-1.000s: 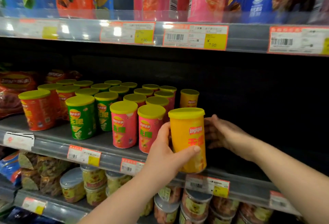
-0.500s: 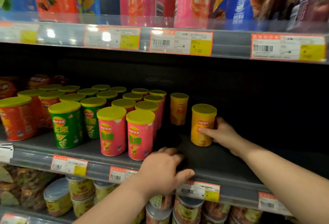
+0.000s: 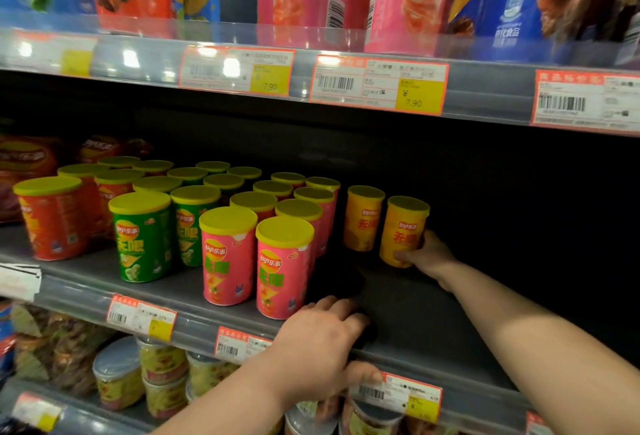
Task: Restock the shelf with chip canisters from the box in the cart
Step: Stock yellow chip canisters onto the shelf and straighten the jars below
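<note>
We are facing the grey shelf [image 3: 415,313], with rows of canisters [image 3: 228,254] standing on its left part. Our left hand [image 3: 322,348] is clasping the shelf's front edge. Our right hand [image 3: 427,258] is gripping an upright yellow canister [image 3: 403,230] deep on the shelf, just beside its twin [image 3: 363,220].

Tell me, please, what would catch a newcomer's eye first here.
Rows of yellow-lidded canisters crowd the left half of the middle shelf. To their right, the right hand grips an orange canister beside its twin, deep on the shelf. The left hand holds the front rail below.
</note>
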